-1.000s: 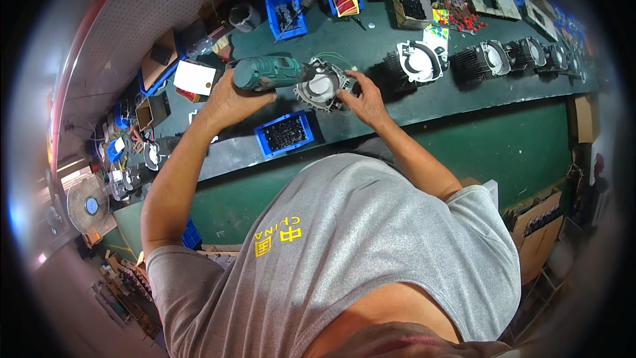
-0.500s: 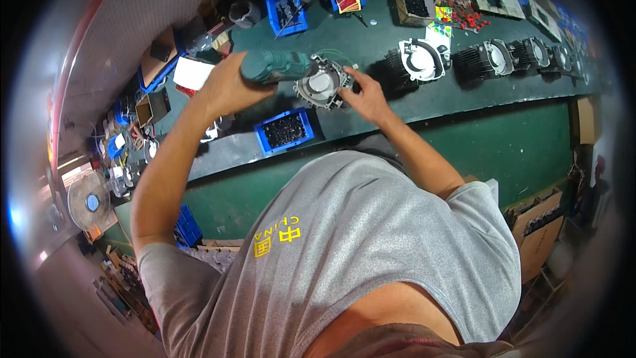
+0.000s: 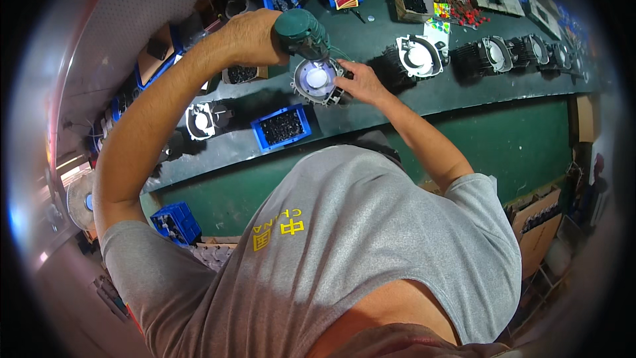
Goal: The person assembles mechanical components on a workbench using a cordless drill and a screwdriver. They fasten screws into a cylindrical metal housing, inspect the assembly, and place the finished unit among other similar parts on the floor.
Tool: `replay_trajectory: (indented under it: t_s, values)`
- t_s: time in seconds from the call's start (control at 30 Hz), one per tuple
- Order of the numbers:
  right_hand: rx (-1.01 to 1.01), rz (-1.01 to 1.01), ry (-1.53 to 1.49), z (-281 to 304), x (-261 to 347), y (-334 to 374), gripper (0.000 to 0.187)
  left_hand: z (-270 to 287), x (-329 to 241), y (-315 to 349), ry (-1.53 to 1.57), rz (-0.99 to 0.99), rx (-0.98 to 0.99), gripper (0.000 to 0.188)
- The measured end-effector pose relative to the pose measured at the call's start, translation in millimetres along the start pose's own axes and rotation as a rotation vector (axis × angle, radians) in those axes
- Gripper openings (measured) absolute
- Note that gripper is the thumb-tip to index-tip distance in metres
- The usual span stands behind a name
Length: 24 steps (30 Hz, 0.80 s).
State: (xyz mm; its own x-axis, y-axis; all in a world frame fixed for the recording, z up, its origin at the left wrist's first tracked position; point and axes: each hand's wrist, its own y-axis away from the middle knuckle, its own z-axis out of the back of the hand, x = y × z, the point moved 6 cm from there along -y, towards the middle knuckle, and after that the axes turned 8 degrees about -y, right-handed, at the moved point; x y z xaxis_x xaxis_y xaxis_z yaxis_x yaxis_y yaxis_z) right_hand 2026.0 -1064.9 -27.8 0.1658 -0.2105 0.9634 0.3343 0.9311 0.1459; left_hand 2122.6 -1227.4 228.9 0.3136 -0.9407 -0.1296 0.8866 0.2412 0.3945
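Note:
My left hand [image 3: 255, 36] is wrapped round a green cordless drill [image 3: 301, 26], which is pointed down at the far rim of a round metal motor housing [image 3: 306, 86]. Bright light falls inside the housing around its pale centre disc. Whether the bit touches a screw is hidden by the tool. My right hand [image 3: 361, 83] grips the housing's right edge with thumb and fingers. Just nearer to me stands a blue bin [image 3: 307, 134] of small black parts, probably screws.
To the right, another housing with a white rim [image 3: 419, 58] and several dark finned housings [image 3: 497, 55] stand in a row on the green bench [image 3: 371, 116]. A smaller white-rimmed unit [image 3: 200, 121] sits at left. Red small parts [image 3: 467, 14] and a carton [image 3: 397, 8] lie farther back.
My left hand and the drill have moved up and to the right, and the drill has swung from lying sideways to pointing down at the housing. My right hand still holds the housing.

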Motion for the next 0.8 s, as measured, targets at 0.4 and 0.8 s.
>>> replay_trajectory:
  t_s: [0.4, 0.8]
  values:
    - [-0.015, -0.094, -0.084, -2, 2, 4, 0.072, -8, 15, 13, 0.104, 0.071, 0.082, 0.046]
    - [-0.106, -0.177, -0.138, 10, 10, 13, 0.059, -19, 34, 87, 0.593, 0.261, -0.165, 0.048]
